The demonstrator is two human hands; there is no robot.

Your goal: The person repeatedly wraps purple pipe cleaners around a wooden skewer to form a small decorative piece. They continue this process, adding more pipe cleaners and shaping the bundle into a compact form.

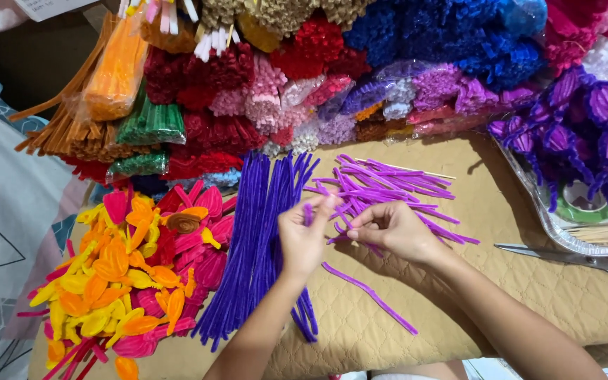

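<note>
At the left lies one heap of yellow, orange and pink petal shapes (135,267), too many to count. Next, one long bundle of purple stems (258,239) on the quilted tan worktop (529,281). Both hands, left (304,236) and right (392,229), pinch one fuzzy purple pipe cleaner (367,292), bent, its tail trailing onto the worktop. One scissors (564,257) lies right.

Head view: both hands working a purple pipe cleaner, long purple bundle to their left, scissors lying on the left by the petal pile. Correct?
Not quite. In the head view the scissors lie on the right, beside the clear tray, not by the petal pile. The rest holds: left hand and right hand work a purple pipe cleaner, with the purple bundle to their left.
</note>
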